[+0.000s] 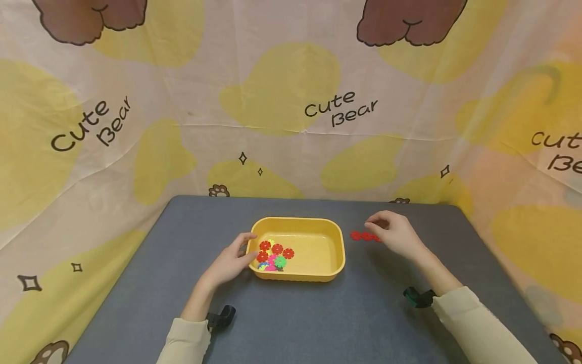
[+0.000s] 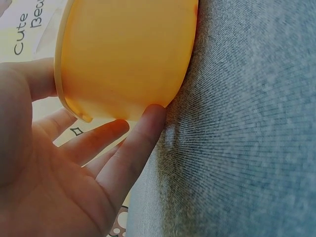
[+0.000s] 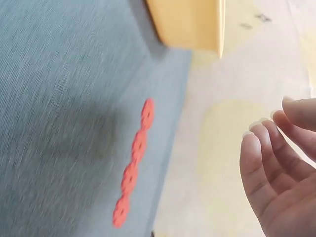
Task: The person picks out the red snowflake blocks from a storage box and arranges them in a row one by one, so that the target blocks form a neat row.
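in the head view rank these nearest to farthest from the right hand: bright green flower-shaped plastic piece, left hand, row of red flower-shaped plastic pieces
1. Row of red flower-shaped plastic pieces: right of the yellow rounded plastic tray.
2. Bright green flower-shaped plastic piece: inside the tray's left half.
3. Left hand: at the tray's left end.

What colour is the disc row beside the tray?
Red; the disc row shows best in the right wrist view.

Bear-print cloth on 3 sides makes this a makeshift booth.
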Demonstrator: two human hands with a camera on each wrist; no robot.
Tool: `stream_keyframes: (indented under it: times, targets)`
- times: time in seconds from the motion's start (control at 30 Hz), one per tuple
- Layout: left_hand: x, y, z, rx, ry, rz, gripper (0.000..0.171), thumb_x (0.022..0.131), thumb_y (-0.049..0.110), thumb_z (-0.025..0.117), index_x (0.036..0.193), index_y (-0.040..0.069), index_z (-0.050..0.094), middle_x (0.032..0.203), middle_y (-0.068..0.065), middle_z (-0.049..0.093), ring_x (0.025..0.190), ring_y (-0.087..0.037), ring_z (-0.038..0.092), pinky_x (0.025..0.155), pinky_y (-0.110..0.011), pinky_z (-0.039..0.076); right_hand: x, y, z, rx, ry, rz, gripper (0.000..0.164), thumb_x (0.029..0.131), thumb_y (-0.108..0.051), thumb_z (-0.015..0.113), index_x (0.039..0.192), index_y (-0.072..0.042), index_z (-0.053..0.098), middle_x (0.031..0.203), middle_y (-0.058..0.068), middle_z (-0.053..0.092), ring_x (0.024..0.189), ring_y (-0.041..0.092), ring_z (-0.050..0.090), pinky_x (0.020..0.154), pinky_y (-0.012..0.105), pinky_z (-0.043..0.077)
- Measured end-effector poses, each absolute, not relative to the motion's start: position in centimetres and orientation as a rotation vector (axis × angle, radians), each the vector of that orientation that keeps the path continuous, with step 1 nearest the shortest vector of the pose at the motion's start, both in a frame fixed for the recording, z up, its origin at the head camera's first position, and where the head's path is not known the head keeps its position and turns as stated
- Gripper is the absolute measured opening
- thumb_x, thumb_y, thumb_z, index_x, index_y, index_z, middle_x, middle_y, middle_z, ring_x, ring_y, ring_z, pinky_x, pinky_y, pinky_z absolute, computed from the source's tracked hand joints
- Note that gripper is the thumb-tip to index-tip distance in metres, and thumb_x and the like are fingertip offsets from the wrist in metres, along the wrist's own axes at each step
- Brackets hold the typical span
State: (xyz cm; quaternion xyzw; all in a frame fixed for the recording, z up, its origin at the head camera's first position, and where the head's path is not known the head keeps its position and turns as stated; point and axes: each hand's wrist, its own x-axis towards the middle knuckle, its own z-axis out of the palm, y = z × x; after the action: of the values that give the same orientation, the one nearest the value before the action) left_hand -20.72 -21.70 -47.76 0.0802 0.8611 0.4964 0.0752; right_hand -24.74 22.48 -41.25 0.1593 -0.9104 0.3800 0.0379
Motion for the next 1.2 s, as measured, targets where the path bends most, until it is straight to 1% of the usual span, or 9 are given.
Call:
stream_keyframes:
  times: [0.27,0.37,0.57,0.83,1.03,1.2]
  targets:
    - [-20.7,-21.5,-47.7,0.226,2.592,1.471,0.05,0.102,0.024,0.064,0.147,0.013,0.044,0.157,-0.024,0.038,0.133,-0.047,0.05,0.091,-0.047,0.056,-24.0,19.3,-40.6,0.608,-2.774,1.258,0.014,0.097,-0.019,0.072,0.107,-0.009,0.072,0.096,0.008,0.072,0.081,0.027,0.067,0.067,0.034,0.056]
    - [-20.7,-21.5,-47.7,0.213,2.591,1.473,0.051,0.101,0.024,0.064,0.147,0.014,0.044,0.157,-0.023,0.038,0.133,-0.046,0.05,0.092,-0.047,0.056,-23.8,18.1,-40.4,0.654,-2.761,1.244,0.013,0.096,-0.018,0.072,0.106,-0.008,0.073,0.096,0.004,0.071,0.082,0.025,0.066,0.068,0.034,0.056]
    - [-20.7,-21.6,-47.7,0.226,2.586,1.477,0.051,0.102,0.022,0.063,0.148,0.012,0.043,0.157,-0.023,0.037,0.133,-0.046,0.051,0.089,-0.045,0.057,-23.5,15.9,-40.5,0.775,-2.753,1.208,0.012,0.095,-0.017,0.074,0.104,-0.009,0.075,0.097,-0.004,0.07,0.087,0.016,0.065,0.076,0.036,0.054]
    - [-20.7,-21.5,-47.7,0.231,2.567,1.489,0.052,0.102,0.024,0.063,0.148,0.012,0.043,0.158,-0.024,0.036,0.134,-0.046,0.049,0.091,-0.045,0.057,-23.0,13.3,-40.7,0.871,-2.753,1.199,0.009,0.094,-0.016,0.074,0.102,-0.013,0.076,0.093,-0.008,0.068,0.084,0.011,0.062,0.074,0.033,0.054]
    - [-20.7,-21.5,-47.7,0.226,2.57,1.487,0.051,0.102,0.023,0.064,0.147,0.012,0.043,0.159,-0.022,0.035,0.134,-0.045,0.05,0.09,-0.045,0.057,-23.2,11.3,-41.3,0.899,-2.748,1.213,0.01,0.092,-0.018,0.076,0.101,-0.011,0.076,0.089,-0.009,0.067,0.081,0.011,0.061,0.071,0.031,0.053]
    - [-20.7,-21.5,-47.8,0.219,2.574,1.489,0.051,0.102,0.023,0.064,0.148,0.012,0.043,0.157,-0.023,0.037,0.133,-0.045,0.051,0.089,-0.044,0.057,-23.6,10.0,-42.4,0.963,-2.719,1.225,0.014,0.092,-0.016,0.076,0.101,-0.006,0.076,0.09,-0.007,0.068,0.081,0.011,0.06,0.072,0.03,0.052]
